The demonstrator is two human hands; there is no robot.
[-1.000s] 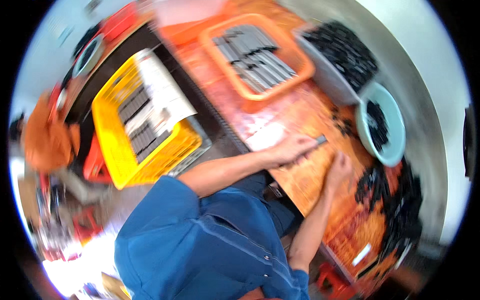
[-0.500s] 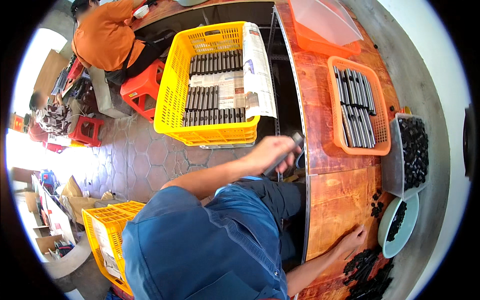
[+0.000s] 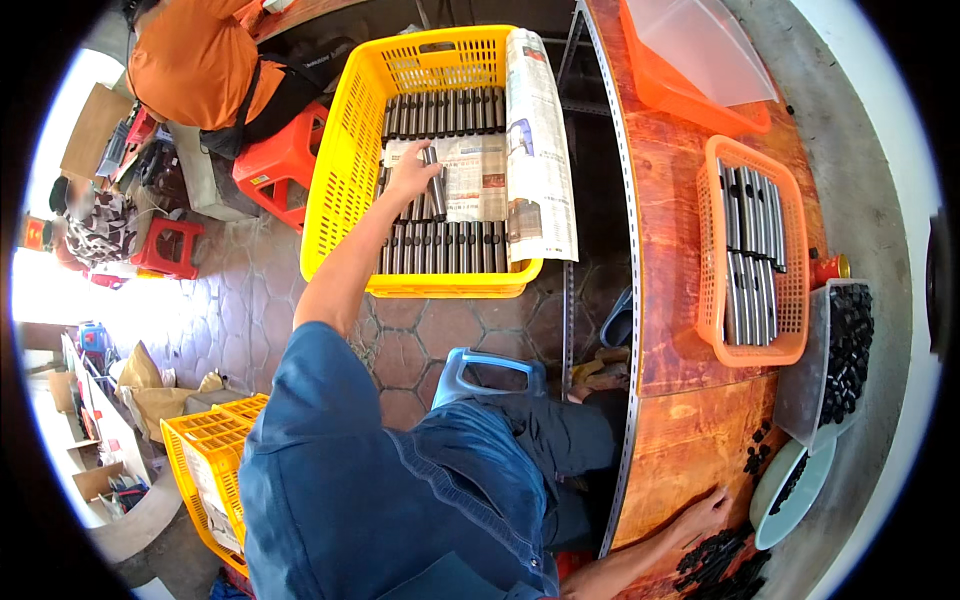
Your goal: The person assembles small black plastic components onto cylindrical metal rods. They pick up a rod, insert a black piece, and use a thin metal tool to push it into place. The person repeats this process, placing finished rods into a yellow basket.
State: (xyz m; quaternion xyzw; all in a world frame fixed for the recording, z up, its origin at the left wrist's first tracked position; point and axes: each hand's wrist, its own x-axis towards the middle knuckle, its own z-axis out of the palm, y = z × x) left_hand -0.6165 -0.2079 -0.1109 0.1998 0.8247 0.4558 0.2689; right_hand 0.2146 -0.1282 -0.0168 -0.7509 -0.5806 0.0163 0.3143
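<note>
My left hand [image 3: 411, 173] is closed around a grey metal tube [image 3: 437, 186] and holds it over the yellow crate [image 3: 335, 190]. Inside the crate, similar tubes stand side by side in rows: a far row [image 3: 445, 112], a near row [image 3: 445, 247] and a partial middle row, partly hidden by my hand. Newspaper [image 3: 470, 160] lies between the rows. At the lower right, my right hand [image 3: 706, 513] rests on the wooden table [image 3: 680, 430] with fingers curled together; what they hold, if anything, is too small to tell. Beside it lies a pile of black slender parts [image 3: 715, 560].
An orange basket [image 3: 712, 290] of shiny tubes stands on the table. Near the wall are a clear bin [image 3: 800, 370] of black pieces and a pale green bowl [image 3: 820, 480]. A blue stool [image 3: 455, 375] is by my legs. A person in orange [image 3: 200, 65] sits at far left.
My left hand has moved from near the table edge, up and left, carrying the metal tube over the crate. My right hand stays by the black parts, slightly lower in view.
</note>
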